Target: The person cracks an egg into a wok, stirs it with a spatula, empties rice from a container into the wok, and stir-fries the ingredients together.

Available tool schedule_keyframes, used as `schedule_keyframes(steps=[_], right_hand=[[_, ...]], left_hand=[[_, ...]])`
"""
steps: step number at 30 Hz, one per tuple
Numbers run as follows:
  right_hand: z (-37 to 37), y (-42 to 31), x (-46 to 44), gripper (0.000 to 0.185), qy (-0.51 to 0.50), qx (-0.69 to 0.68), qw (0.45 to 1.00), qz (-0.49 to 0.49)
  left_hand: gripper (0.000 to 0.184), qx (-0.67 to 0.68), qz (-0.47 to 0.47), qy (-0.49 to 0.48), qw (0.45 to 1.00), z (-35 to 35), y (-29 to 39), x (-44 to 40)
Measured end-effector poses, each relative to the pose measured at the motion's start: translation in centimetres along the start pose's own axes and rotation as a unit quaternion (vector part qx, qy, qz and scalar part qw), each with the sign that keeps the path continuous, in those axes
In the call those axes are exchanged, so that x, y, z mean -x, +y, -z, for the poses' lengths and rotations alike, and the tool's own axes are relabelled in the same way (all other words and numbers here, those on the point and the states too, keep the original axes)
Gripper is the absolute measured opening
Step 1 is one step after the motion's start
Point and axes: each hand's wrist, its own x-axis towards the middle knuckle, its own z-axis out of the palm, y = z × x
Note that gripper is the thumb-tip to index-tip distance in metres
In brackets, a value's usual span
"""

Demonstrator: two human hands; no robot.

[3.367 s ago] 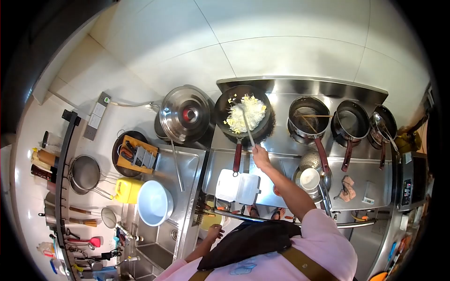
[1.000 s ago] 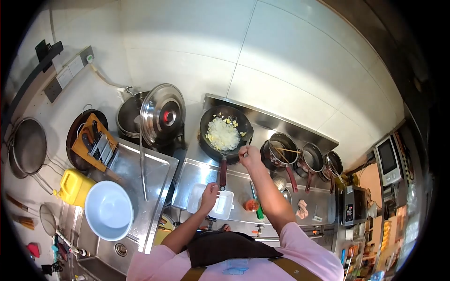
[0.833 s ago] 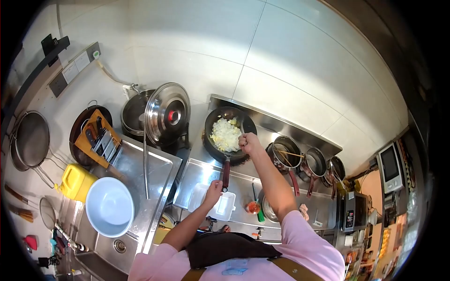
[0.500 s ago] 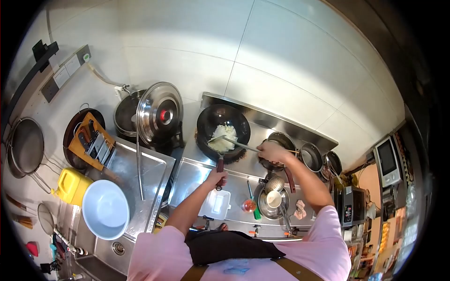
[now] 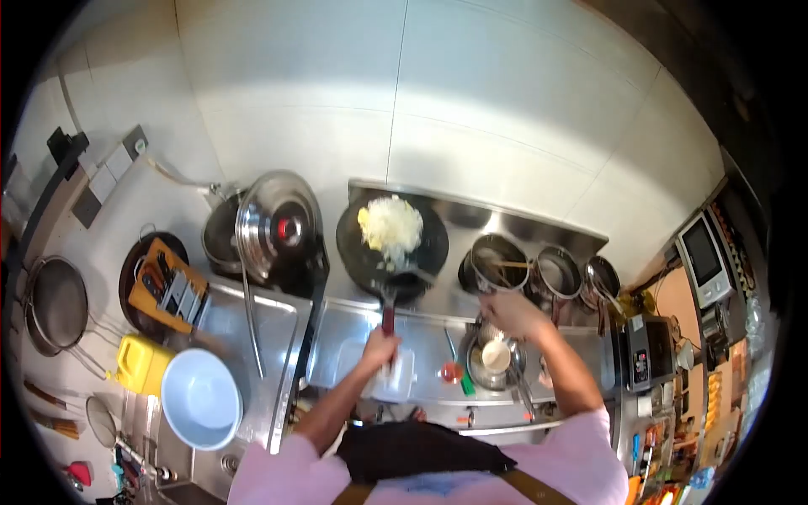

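My left hand [image 5: 380,347] is closed around the dark red handle [image 5: 388,320] of a black wok [image 5: 358,261]. A clump of white, rice-like food with yellow egg-like bits [image 5: 391,227] is spread high over the wok and looks tossed up. My right hand [image 5: 512,313] is closed on a long metal wok spatula [image 5: 425,276], smeared by motion; its blade is by the wok's near right rim. Just beyond that hand stands a pot [image 5: 501,252] with a wooden stick in it. Below it are a perforated ladle and a white cup [image 5: 497,357] in a metal bowl.
A clear plastic tray [image 5: 396,383], a red-filled small container [image 5: 451,372] and a green-ended brush [image 5: 467,385] lie on the steel ledge. More pans [image 5: 557,273] stand right. Left are a large lid [image 5: 278,227], a knife block [image 5: 160,282], a blue basin [image 5: 200,400] and a yellow jug [image 5: 141,364].
The food has risen and spread from the wok's bottom. The wok has shifted and tipped under my left hand. My right hand has moved right and toward me, drawing the spatula back.
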Motion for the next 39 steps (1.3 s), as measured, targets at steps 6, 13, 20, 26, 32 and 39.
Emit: schedule_keyframes(steps=[6,13,20,26,32,39], right_hand=[[-2.4,-2.7,-5.7,0.024,0.000,0.000,0.998,-0.068],[-0.5,-2.7,-5.9,0.020,-0.038,0.019,0.996,-0.080],[-4.1,-1.2,-2.4,0.024,0.027,0.000,0.993,-0.114],[-3.7,-3.8,-3.0,0.027,0.041,-0.027,0.998,-0.028],[-11.5,-0.8,-10.5,0.025,0.061,-0.037,0.994,-0.082],[-16.6,-0.9,-14.1,0.030,0.125,-0.269,0.953,-0.068]], left_hand=[[0.029,0.130,0.117,-0.056,0.983,2.2,8.1,-3.4],[0.030,0.143,0.155,-0.083,0.974,3.3,10.5,-2.9],[0.019,0.065,0.072,-0.010,0.995,1.6,3.3,3.1],[0.015,0.119,0.163,-0.046,0.978,2.9,5.4,-3.1],[0.016,0.124,0.154,-0.038,0.980,2.6,2.2,-3.9],[0.035,0.107,0.107,0.126,0.980,2.9,-2.4,-0.5]])
